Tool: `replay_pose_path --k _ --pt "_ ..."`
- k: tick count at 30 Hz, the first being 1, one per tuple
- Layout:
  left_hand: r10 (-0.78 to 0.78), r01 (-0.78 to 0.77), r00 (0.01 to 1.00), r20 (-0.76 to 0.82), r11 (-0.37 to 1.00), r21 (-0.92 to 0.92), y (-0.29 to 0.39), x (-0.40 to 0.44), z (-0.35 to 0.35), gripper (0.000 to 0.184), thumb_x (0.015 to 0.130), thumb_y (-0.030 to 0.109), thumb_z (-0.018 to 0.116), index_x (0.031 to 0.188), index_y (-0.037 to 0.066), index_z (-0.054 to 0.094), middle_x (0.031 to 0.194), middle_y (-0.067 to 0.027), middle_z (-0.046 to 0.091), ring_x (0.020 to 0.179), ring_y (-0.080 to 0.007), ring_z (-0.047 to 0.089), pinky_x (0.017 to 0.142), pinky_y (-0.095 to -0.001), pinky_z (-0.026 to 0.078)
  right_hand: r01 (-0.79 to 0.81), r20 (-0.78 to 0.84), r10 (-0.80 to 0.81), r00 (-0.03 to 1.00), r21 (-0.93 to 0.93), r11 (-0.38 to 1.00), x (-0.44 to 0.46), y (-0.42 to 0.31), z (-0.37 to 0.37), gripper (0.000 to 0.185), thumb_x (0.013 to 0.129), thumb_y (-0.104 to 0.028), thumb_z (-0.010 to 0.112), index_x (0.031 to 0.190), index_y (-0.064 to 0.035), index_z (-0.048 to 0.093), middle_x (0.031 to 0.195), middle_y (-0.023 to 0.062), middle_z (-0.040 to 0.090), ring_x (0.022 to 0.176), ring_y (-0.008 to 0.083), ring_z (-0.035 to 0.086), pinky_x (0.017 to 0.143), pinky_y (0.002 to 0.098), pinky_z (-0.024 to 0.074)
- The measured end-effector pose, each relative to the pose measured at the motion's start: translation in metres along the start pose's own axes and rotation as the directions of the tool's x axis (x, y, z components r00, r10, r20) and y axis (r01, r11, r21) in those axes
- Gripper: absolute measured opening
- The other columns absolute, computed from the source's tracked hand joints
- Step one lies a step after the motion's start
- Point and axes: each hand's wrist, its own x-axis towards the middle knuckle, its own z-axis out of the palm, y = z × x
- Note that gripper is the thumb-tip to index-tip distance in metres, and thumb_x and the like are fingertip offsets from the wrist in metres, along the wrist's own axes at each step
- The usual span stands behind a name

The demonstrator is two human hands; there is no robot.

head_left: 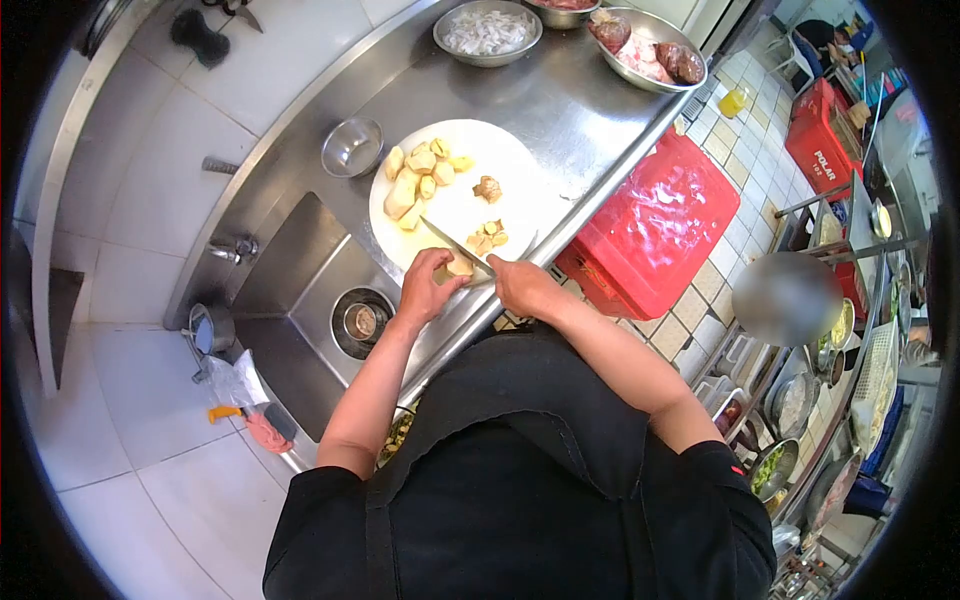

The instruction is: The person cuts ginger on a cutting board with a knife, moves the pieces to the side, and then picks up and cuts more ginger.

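Note:
My right hand (525, 288) is wrapped round the handle of a knife (452, 240), its blade pointing up and left across the round white cutting board (510, 150). My left hand (430, 284) grips a pale yellow piece of ginger (460, 264) at the board's near edge, beside the blade. Several peeled pale yellow chunks (404, 192), which look like ginger, are heaped on the board's left side. A brown unpeeled knob (487, 189) sits alone to their right. Below it is a small pile of brownish trimmings (487, 238).
A small metal bowl (353, 147) stands left of the board, above the sink (300, 262). Bowls of white strips (489, 34) and of meat (652, 50) stand at the counter's far end. A red bin (660, 225) is on the floor at right; another person (822, 38) is far off.

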Motion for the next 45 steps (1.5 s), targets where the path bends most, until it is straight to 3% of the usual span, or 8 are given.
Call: replay_pose_path --k 7,11,13,26,32,35,43,45 --pt "0.254 -0.251 0.967 0.009 0.95 0.186 -0.002 0.006 -0.005 0.062 0.078 0.02 0.096 0.125 0.001 0.06 0.134 -0.0186 0.066 0.122 -0.0359 0.067 0.108 -0.0435 0.054 0.017 -0.089 -0.009 0.996 0.089 0.996 -0.008 0.009 0.004 0.033 0.104 -0.015 0.053 0.132 0.0016 0.059 0.101 0.0342 0.073 0.103 0.0516 0.071 0.092 0.0624 0.0526" --pt "0.052 -0.059 0.996 0.077 0.994 0.09 0.02 0.01 -0.011 0.052 0.081 0.02 0.09 0.117 0.002 0.059 0.128 -0.0204 0.066 0.122 -0.0403 0.065 0.104 -0.0456 0.054 -0.034 -0.066 0.039 0.997 0.067 0.997 -0.039 -0.003 -0.016 0.033 0.104 -0.016 0.054 0.131 0.0025 0.058 0.098 0.0336 0.073 0.1 0.0518 0.071 0.089 0.0626 0.0529" --pt "-0.055 0.054 0.998 -0.001 0.972 0.227 0.025 0.012 -0.012 0.053 0.081 0.023 0.09 0.119 0.002 0.06 0.125 -0.0213 0.068 0.117 -0.0405 0.066 0.101 -0.046 0.054 -0.018 -0.101 0.02 0.995 0.03 0.999 -0.05 -0.002 -0.016 0.033 0.104 -0.015 0.054 0.132 0.0026 0.058 0.095 0.0317 0.073 0.097 0.0505 0.071 0.086 0.0621 0.0534" --pt "0.036 -0.022 0.998 -0.051 0.968 0.252 0.014 0.009 -0.009 0.054 0.079 0.021 0.093 0.118 0.0 0.063 0.115 -0.0209 0.069 0.109 -0.0395 0.069 0.095 -0.047 0.056 0.019 -0.03 -0.019 0.999 -0.008 1.0 -0.048 0.005 -0.011 0.034 0.104 -0.012 0.051 0.133 0.0028 0.059 0.091 0.0313 0.073 0.093 0.0505 0.071 0.084 0.062 0.0534" --pt "0.005 0.007 0.998 -0.057 0.978 0.207 0.013 0.006 -0.009 0.051 0.078 0.02 0.094 0.114 0.002 0.062 0.114 -0.0204 0.069 0.109 -0.0375 0.068 0.094 -0.0449 0.055 -0.006 -0.004 0.006 1.0 0.037 0.999 -0.025 0.007 -0.003 0.036 0.103 -0.013 0.052 0.134 0.0027 0.059 0.102 0.0347 0.073 0.105 0.0515 0.07 0.093 0.0603 0.0536" --pt "0.018 0.004 0.994 -0.105 0.979 0.203 0.016 0.004 -0.012 0.05 0.079 0.024 0.094 0.109 0.002 0.06 0.106 -0.0179 0.07 0.098 -0.0351 0.069 0.088 -0.0442 0.056 -0.026 0.034 0.024 0.999 0.067 0.997 -0.019 0.006 -0.001 0.036 0.103 -0.014 0.053 0.134 0.0029 0.058 0.108 0.0357 0.072 0.109 0.0517 0.069 0.096 0.0596 0.0528" --pt "-0.314 0.32 0.946 -0.078 0.943 0.088 0.02 0.033 -0.006 0.051 0.096 0.049 0.08 0.088 0.006 0.055 0.074 -0.0133 0.066 0.07 -0.0282 0.066 0.068 -0.0424 0.053 -0.133 -0.112 0.145 0.983 0.108 0.985 -0.033 0.014 0.0 0.038 0.105 -0.018 0.054 0.137 0.0019 0.056 0.109 0.0361 0.072 0.11 0.0536 0.068 0.098 0.0614 0.051" --pt "-0.264 0.278 0.958 -0.115 0.95 0.141 0.016 0.037 -0.003 0.053 0.098 0.052 0.077 0.083 0.006 0.055 0.068 -0.0124 0.066 0.062 -0.0268 0.066 0.063 -0.042 0.053 -0.132 -0.106 0.143 0.984 0.103 0.986 -0.035 0.014 -0.001 0.038 0.105 -0.018 0.054 0.137 0.002 0.056 0.108 0.0366 0.072 0.11 0.054 0.068 0.098 0.0616 0.0509"
